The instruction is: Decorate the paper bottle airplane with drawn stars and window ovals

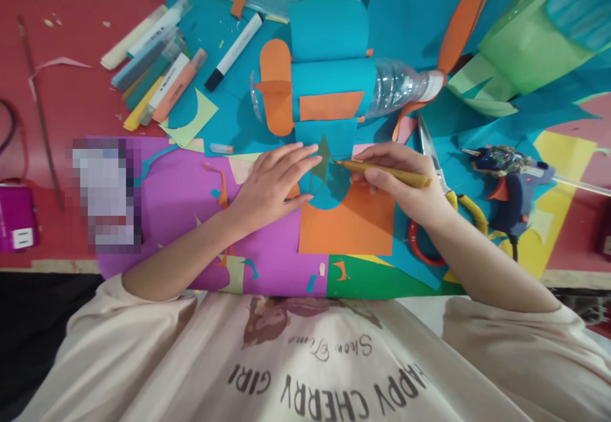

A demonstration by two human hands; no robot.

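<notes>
My right hand [398,177] holds a mustard-yellow marker [396,172], its tip at the blue paper flap [329,130]. A star shape is drawn on that flap, with at least one point filled in gold. Lying flat with fingers spread, my left hand [277,180] rests on the paper at the star's left side. The flap hangs from a plastic bottle [398,86] wrapped in blue paper, with orange paper pieces on it. An orange paper sheet [346,234] lies beneath the flap.
Several markers [157,65] lie at the upper left, near a black-capped marker [233,51]. Right of my right hand are scissors [427,244] and a glue gun [513,193]. Purple paper [176,199] and scattered scraps cover the left side. A blurred-out object [107,193] lies there.
</notes>
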